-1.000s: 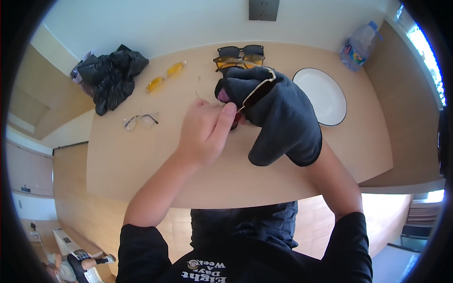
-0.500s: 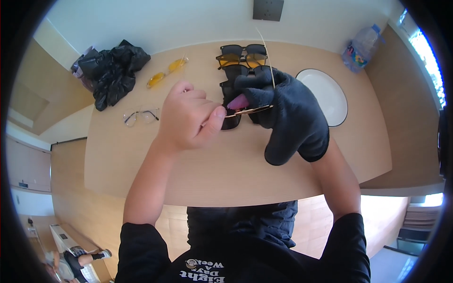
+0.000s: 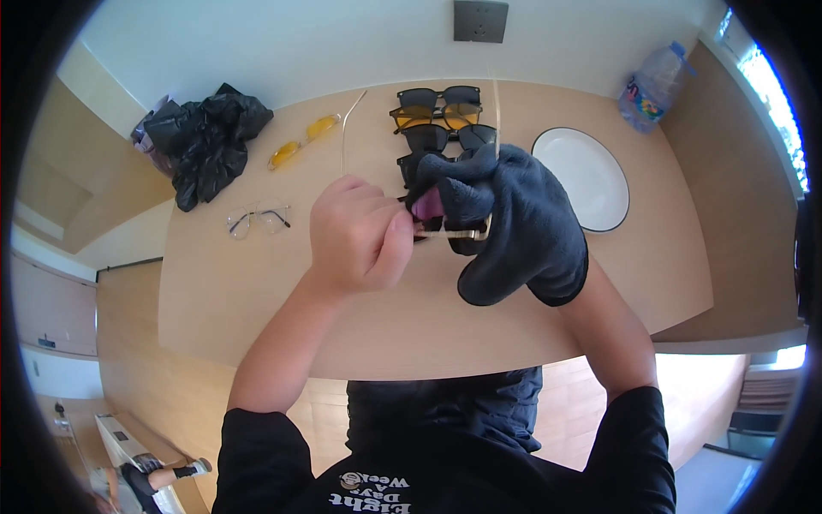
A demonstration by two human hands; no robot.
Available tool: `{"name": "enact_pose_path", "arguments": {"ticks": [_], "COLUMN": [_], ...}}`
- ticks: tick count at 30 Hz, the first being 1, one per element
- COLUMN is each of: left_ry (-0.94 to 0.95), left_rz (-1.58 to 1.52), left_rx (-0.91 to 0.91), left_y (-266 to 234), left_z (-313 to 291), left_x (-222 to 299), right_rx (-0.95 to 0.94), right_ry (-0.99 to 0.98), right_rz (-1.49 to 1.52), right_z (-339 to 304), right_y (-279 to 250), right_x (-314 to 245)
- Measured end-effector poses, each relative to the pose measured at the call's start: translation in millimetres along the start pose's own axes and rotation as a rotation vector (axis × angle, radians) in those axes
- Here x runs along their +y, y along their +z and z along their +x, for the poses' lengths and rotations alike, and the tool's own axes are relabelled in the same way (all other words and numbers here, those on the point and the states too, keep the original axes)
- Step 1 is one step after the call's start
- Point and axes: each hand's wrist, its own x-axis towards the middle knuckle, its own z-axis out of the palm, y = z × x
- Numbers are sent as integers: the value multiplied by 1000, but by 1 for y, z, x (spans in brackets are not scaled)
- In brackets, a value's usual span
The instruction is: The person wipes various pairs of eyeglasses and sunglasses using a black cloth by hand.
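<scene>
My left hand is closed on one side of a pair of thin gold-framed glasses, held above the table. One slender temple sticks up past my left fist, the other past my right hand. On my right hand is a dark grey fabric mitt, folded around the other side of the glasses. Something pinkish purple shows between the mitt's folds. My right fingers are covered by the mitt, and the lenses are mostly hidden. Beneath and behind lies a column of several dark sunglasses, one pair with amber lenses.
Yellow-lensed glasses and clear glasses lie on the table at left, near a crumpled black plastic bag. On the right are a white oval plate and a plastic bottle. A person shows at the lower left.
Both hands have moved slightly, the left rightward and the right leftward and a little nearer. The glasses have tilted, bringing their frame lower and the left temple into clearer view.
</scene>
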Motion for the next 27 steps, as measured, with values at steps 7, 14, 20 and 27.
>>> {"name": "enact_pose_path", "arguments": {"ticks": [7,14,20,27], "left_ry": [254,328,-341,-220], "left_rz": [24,54,-448,-153], "left_rx": [-9,45,248,86], "left_y": [-4,-5,-2,-4], "left_z": [4,-3,-13,-6], "left_x": [5,6,0,2], "right_rx": [226,335,24,-95], "right_ry": [-34,108,-15,233], "right_rz": [87,-29,235,213], "right_z": [-6,-15,3,0], "right_y": [-12,-4,11,21], "right_x": [26,40,37,-18]}}
